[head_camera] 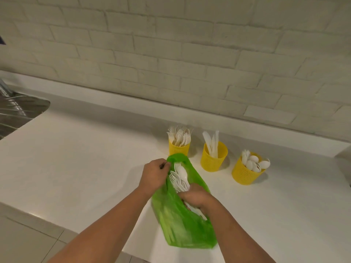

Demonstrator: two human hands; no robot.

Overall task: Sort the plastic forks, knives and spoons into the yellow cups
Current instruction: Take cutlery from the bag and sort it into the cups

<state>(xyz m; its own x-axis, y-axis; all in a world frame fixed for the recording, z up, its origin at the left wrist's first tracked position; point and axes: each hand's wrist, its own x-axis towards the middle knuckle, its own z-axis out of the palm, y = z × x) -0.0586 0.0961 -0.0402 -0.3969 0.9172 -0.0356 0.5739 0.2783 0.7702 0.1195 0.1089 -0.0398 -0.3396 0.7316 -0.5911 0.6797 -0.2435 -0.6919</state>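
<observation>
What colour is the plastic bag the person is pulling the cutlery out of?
Bright green, slightly see-through; the bag shows clearly in the head view.

no readable text (cups, bag unmarked)

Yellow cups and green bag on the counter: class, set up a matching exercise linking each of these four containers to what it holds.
Column one:
1. left yellow cup
2. middle yellow cup
3. right yellow cup
4. green bag

Column two:
a. spoons only
b. forks and spoons mixed
c. knives
d. forks only

Pairs: 1-d, 2-c, 3-a, 4-b
</observation>
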